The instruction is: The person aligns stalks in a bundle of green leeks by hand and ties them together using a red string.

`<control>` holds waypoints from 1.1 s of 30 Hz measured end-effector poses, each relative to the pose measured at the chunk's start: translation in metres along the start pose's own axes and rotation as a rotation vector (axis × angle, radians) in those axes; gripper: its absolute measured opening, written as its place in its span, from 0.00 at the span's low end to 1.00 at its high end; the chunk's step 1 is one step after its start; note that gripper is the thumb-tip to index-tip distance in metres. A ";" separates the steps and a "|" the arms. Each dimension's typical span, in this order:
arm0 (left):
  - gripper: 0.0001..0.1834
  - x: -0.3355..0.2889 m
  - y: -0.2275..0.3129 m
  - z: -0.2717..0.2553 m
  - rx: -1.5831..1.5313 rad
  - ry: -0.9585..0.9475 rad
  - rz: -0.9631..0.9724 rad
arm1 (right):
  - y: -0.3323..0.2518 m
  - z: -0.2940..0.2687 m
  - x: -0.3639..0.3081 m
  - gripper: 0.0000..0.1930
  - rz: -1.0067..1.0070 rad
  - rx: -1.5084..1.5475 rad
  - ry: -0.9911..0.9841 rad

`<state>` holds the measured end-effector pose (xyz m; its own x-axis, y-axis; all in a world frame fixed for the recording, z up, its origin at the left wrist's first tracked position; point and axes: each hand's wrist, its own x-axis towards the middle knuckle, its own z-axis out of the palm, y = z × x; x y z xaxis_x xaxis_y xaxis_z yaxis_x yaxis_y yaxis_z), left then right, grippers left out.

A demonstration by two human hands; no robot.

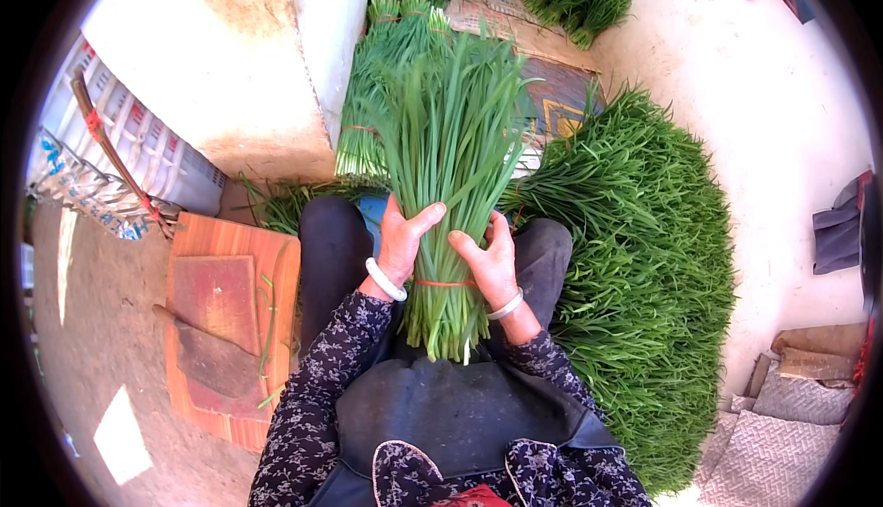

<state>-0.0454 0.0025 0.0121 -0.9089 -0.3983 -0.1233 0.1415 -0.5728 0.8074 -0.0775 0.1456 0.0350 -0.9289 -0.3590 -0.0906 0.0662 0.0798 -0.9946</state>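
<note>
Between my two hands is a thick bunch of garlic chives [451,157], its leaves fanning out away from me and its cut stems toward my lap. A red band [444,283] circles it near the stem end. My left hand [405,238] wraps the bunch's left side above the band, thumb lying across the leaves. On the opposite side my right hand [490,263] grips it, with its thumb also on the leaves. The fingers behind the bunch are hidden. Each wrist carries a pale bracelet.
A large heap of chives [644,295] spreads along my right. Banded bunches [363,144] lie ahead, beside a white block [317,56]. To my left, a broad-bladed knife [216,360] rests on a wooden board [179,277], near a white plastic basket [184,171]. Folded mats [777,443] lie far right.
</note>
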 end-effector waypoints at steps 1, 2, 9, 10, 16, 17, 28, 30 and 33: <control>0.26 0.000 -0.002 -0.001 0.015 -0.007 0.018 | 0.002 -0.006 0.002 0.33 0.023 0.000 -0.018; 0.25 -0.001 -0.005 -0.001 0.029 -0.014 0.037 | 0.003 -0.010 0.003 0.33 0.046 0.000 -0.037; 0.24 -0.002 -0.013 0.008 0.106 0.035 0.053 | 0.006 -0.009 0.029 0.25 0.099 0.062 0.123; 0.24 -0.001 -0.011 0.009 0.043 0.035 0.024 | 0.008 -0.012 0.031 0.23 0.105 0.164 0.154; 0.22 -0.006 -0.010 0.000 -0.054 0.048 -0.068 | 0.022 -0.021 0.014 0.16 0.085 0.438 0.152; 0.22 -0.006 -0.013 0.000 -0.052 0.053 -0.071 | 0.024 -0.024 0.012 0.15 0.078 0.445 0.137; 0.33 0.013 0.010 0.027 0.403 0.003 0.239 | 0.007 -0.009 0.008 0.21 -0.086 0.089 0.191; 0.26 0.012 0.017 0.022 0.094 -0.036 0.051 | 0.006 -0.012 0.006 0.21 -0.039 0.194 0.181; 0.21 0.006 0.019 0.021 0.018 0.004 -0.002 | 0.007 -0.022 0.003 0.21 0.006 0.374 0.096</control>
<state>-0.0569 0.0046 0.0387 -0.9077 -0.4000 -0.1271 0.1326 -0.5605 0.8174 -0.0881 0.1655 0.0283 -0.9567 -0.2698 -0.1092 0.1840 -0.2698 -0.9452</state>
